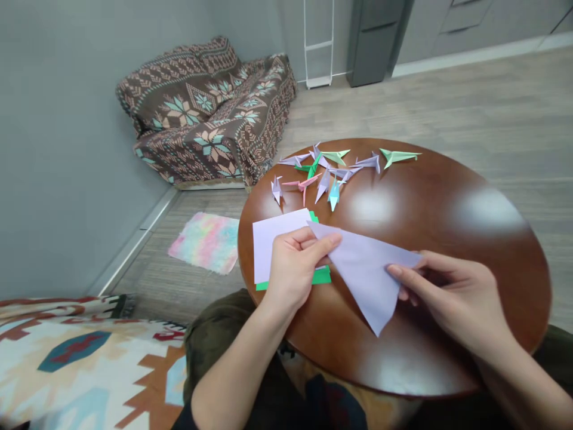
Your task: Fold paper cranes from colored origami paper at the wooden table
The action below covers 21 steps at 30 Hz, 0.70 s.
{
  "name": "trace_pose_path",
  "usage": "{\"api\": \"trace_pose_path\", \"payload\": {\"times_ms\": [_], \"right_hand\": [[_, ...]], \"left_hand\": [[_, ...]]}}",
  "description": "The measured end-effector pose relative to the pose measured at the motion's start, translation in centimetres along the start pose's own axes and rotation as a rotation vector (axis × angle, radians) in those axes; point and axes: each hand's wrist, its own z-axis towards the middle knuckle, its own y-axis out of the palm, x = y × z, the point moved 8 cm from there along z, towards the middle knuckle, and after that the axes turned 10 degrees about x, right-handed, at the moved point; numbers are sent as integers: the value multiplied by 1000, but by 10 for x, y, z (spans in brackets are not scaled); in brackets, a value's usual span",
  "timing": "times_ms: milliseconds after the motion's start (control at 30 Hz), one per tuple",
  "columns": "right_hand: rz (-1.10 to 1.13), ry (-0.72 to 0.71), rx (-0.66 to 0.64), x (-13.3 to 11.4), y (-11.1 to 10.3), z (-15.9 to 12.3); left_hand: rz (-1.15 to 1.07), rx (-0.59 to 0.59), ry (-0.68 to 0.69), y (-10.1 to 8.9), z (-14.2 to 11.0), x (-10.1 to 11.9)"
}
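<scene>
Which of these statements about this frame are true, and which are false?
1. The left hand and right hand both hold a lilac paper triangle. True.
2. The origami cranes lie on the floor. False: they lie on the far part of the round wooden table.
3. A pale lilac sheet lies on green paper. True.
4. The pastel fluffy mat lies on the table. False: it lies on the floor beside it.
</scene>
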Motion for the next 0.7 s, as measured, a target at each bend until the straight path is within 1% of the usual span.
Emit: {"api": "trace_pose_path", "payload": {"times_ms": [100,267,400,500,700], "right_hand": [[0,9,21,1,-2,0],[-4,-26,-1,0,-1,1],[-4,-47,68,-5,-6,-1],[12,-94,98,-12,-8,-2],[32,-144,121,-17,-9,-2]], "left_hand": [[18,-3,13,-1,0,0],[23,-17,43,-1,0,2],[33,-51,90,1,-2,6],[56,-53,113,0,-4,8],[85,-60,151,1,-5,11]]}}
